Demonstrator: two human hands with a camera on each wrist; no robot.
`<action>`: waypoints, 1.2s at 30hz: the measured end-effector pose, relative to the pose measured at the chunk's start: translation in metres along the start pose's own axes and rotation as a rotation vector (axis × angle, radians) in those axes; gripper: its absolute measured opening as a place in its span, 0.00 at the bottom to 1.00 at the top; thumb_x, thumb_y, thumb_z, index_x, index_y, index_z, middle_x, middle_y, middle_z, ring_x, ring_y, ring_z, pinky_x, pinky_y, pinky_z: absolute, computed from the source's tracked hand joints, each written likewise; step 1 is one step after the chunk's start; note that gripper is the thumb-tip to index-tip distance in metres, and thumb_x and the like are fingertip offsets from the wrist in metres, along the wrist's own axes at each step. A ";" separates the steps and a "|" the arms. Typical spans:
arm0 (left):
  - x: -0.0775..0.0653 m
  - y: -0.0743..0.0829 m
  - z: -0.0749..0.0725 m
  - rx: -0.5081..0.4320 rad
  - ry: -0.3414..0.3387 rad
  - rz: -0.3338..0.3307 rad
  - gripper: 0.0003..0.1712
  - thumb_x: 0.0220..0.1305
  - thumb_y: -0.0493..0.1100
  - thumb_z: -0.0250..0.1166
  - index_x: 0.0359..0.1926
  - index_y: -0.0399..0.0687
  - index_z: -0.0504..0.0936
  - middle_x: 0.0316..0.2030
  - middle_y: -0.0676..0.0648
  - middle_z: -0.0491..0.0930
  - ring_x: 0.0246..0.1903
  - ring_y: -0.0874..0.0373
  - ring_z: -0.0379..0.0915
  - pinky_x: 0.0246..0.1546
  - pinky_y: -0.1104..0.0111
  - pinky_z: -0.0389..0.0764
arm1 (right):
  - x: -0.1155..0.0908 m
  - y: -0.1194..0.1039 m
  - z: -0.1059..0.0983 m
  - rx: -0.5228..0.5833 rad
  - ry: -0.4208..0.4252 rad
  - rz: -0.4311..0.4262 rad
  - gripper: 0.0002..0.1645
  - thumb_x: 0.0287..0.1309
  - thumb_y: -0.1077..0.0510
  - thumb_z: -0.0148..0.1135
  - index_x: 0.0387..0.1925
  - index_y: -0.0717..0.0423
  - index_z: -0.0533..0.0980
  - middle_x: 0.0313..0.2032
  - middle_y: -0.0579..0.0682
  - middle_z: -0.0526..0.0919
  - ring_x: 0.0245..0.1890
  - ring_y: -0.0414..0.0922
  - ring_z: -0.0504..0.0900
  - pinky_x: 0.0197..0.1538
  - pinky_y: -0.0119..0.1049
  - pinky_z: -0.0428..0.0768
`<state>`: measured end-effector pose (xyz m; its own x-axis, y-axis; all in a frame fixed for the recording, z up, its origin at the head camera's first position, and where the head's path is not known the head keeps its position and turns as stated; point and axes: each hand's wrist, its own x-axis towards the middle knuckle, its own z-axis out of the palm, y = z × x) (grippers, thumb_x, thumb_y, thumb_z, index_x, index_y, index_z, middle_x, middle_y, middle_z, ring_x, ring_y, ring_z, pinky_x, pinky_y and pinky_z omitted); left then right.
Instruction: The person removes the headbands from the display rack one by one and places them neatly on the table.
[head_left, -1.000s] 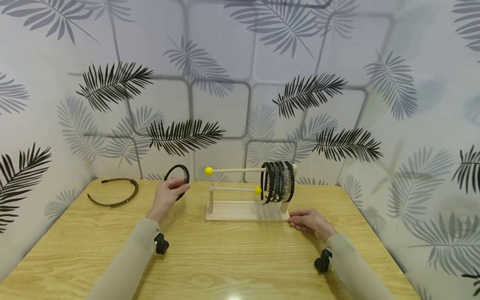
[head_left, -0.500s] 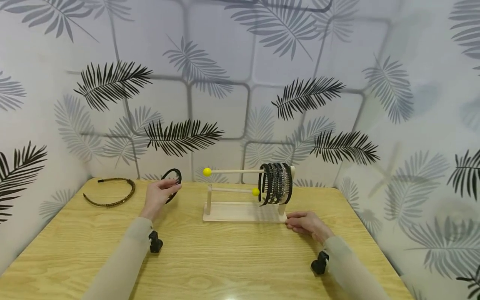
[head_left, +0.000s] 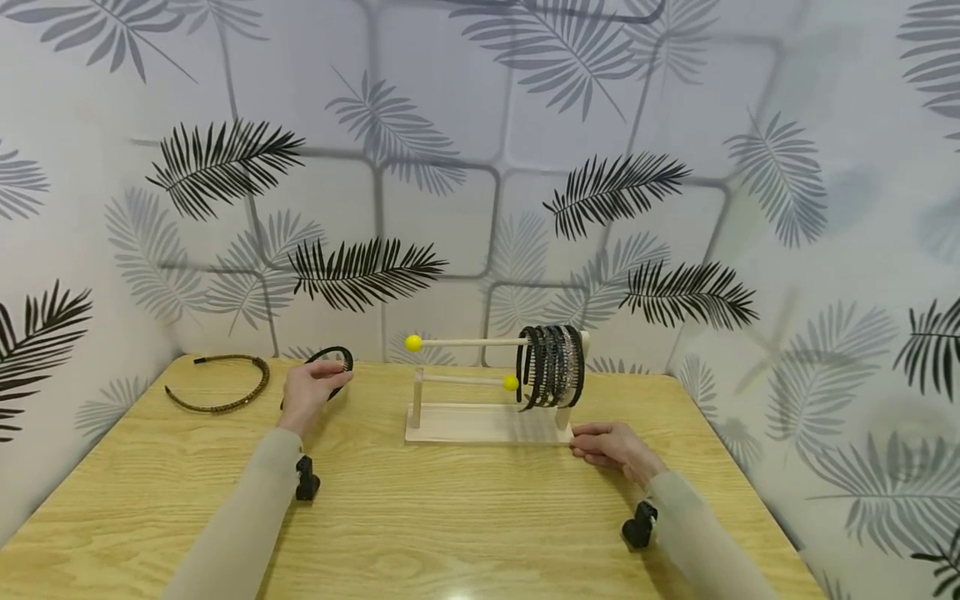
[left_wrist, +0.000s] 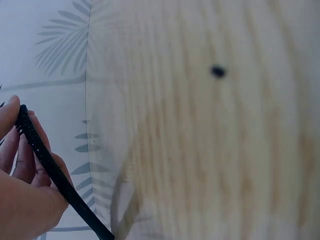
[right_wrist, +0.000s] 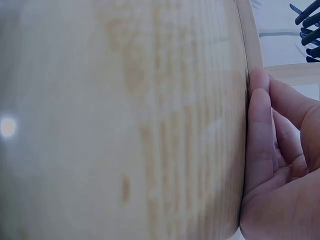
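My left hand pinches a black headband above the table's back left part. In the left wrist view this headband slants downward, with small teeth near the thumb; part of it is behind my fingers. A pale wooden headband stand is at the back centre, with two bars tipped by yellow balls. Several dark headbands hang at the right end of its upper bar. My right hand holds the front right corner of the stand's base between thumb and fingers, low against the table.
A brown braided-looking headband lies on the table at the far left, just beyond my left hand. Patterned walls close off the back and both sides of the table.
My left hand has drifted left, away from the stand, and the black headband has turned and sunk lower with it. My right hand keeps its place at the base corner.
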<state>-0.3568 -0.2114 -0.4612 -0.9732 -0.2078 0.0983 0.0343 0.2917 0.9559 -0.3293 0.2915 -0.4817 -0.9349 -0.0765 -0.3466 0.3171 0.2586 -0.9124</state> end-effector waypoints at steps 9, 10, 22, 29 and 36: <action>0.001 -0.003 -0.007 0.073 0.017 -0.050 0.19 0.62 0.43 0.69 0.50 0.36 0.82 0.54 0.36 0.77 0.51 0.44 0.72 0.43 0.59 0.78 | -0.001 -0.001 0.000 0.007 -0.009 0.006 0.28 0.64 0.62 0.63 0.64 0.66 0.71 0.39 0.48 0.88 0.33 0.35 0.86 0.36 0.27 0.84; 0.001 -0.003 -0.007 0.072 0.018 -0.055 0.19 0.62 0.44 0.70 0.50 0.36 0.82 0.54 0.37 0.77 0.50 0.45 0.73 0.40 0.61 0.77 | -0.002 -0.001 0.000 0.010 -0.006 0.008 0.28 0.64 0.62 0.63 0.64 0.66 0.71 0.39 0.47 0.88 0.33 0.35 0.86 0.36 0.27 0.84; 0.014 -0.013 -0.014 0.125 0.033 -0.093 0.17 0.61 0.43 0.70 0.48 0.37 0.83 0.51 0.38 0.77 0.42 0.50 0.71 0.29 0.66 0.72 | -0.002 -0.001 0.001 0.030 -0.010 0.002 0.29 0.63 0.62 0.64 0.64 0.67 0.70 0.38 0.49 0.89 0.32 0.36 0.86 0.35 0.26 0.83; 0.015 -0.014 -0.016 0.145 0.044 -0.114 0.17 0.61 0.43 0.70 0.48 0.37 0.83 0.53 0.37 0.77 0.46 0.45 0.73 0.36 0.63 0.75 | -0.002 0.000 0.001 0.025 -0.001 0.009 0.29 0.62 0.61 0.65 0.63 0.66 0.71 0.38 0.48 0.88 0.33 0.36 0.87 0.35 0.26 0.83; 0.016 -0.015 -0.016 0.163 0.053 -0.097 0.17 0.62 0.42 0.69 0.48 0.36 0.83 0.53 0.35 0.76 0.48 0.43 0.72 0.41 0.58 0.76 | -0.002 0.000 0.003 0.024 0.024 0.010 0.27 0.62 0.62 0.65 0.62 0.65 0.73 0.38 0.50 0.89 0.33 0.37 0.87 0.35 0.27 0.84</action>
<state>-0.3690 -0.2341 -0.4695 -0.9566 -0.2904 0.0263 -0.1008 0.4140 0.9047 -0.3275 0.2886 -0.4814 -0.9351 -0.0507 -0.3506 0.3300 0.2357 -0.9141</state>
